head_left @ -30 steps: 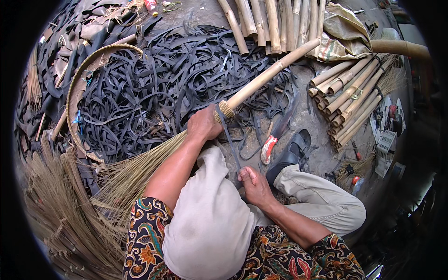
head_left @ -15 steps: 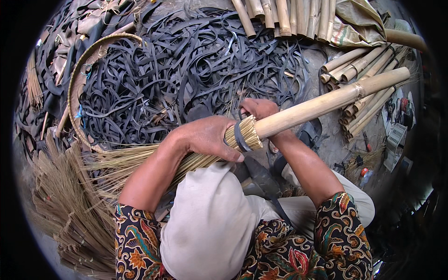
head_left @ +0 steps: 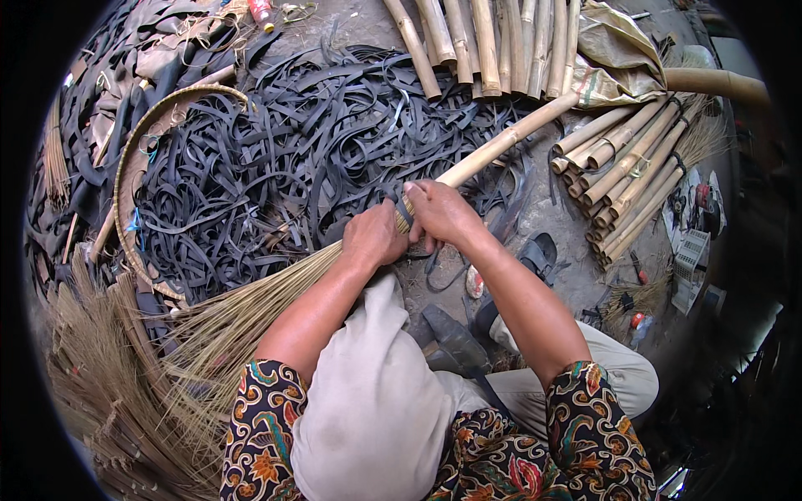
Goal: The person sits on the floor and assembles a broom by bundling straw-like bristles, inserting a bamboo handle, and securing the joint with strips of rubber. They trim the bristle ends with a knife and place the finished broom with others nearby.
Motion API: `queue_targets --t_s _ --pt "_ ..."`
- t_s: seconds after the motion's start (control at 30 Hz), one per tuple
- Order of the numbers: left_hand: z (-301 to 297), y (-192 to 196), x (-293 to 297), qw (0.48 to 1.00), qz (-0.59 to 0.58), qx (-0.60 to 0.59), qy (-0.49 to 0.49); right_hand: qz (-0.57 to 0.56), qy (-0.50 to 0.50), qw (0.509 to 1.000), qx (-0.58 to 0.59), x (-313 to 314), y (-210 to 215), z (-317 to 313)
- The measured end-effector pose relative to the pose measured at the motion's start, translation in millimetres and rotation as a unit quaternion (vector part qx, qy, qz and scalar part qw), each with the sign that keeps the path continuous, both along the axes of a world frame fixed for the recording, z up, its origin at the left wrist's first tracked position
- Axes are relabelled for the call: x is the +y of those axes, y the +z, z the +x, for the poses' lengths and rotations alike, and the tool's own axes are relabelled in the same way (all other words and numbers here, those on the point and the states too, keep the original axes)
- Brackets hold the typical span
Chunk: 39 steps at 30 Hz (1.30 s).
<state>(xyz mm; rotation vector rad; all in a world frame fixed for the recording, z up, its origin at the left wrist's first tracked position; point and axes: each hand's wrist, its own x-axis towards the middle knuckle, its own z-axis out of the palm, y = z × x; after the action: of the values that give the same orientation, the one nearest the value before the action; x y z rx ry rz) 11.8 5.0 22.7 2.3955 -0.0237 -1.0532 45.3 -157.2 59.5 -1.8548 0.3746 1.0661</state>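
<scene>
A stick broom with a bamboo handle lies slantwise over my raised knee, its bristles fanning to the lower left and its handle pointing to the upper right. My left hand is closed round the bristle bundle just below its top. Close beside it, my right hand closes on the black rubber strip wound round the bundle's top, where the handle comes out. The fingers partly hide the strip, and a loose end of it cannot be followed clearly.
Tangled black rubber strips cover the ground ahead, partly in a round woven tray. Bamboo poles lie at the top, and bundled finished brooms at the right. Loose bristle bundles lie left. A sandal is on the floor.
The broom has been turned so its handle points farther up and away. My right hand came from behind the bundle to its near side at the binding; my left slid down the bristles.
</scene>
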Motion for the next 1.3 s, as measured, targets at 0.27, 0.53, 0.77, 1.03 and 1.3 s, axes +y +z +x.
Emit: queue_targets --t_s 0.27,0.53,0.77,1.03,1.3 --pt "1.3 5.6 -5.1 0.999 -0.031 0.030 -0.003 0.041 -0.088 0.995 -0.007 10.8 -38.9 -12.8" --pt "-12.4 -21.0 -6.0 0.996 -0.010 -0.094 -0.003 -0.104 -0.016 0.991 -0.087 -10.2 -67.4 -63.1" --pt "-30.2 -26.4 0.4 0.984 0.089 -0.148 -0.053 -0.028 -0.098 0.994 -0.046 5.2 -65.3 -57.0" --pt "-11.1 -14.6 3.8 0.995 0.066 -0.066 -0.025 0.056 -0.259 0.962 0.073 5.1 28.1 -79.6" --pt "2.3 -4.4 8.6 0.997 0.068 -0.008 -0.031 0.026 -0.189 0.981 -0.041 -17.1 68.9 -156.3"
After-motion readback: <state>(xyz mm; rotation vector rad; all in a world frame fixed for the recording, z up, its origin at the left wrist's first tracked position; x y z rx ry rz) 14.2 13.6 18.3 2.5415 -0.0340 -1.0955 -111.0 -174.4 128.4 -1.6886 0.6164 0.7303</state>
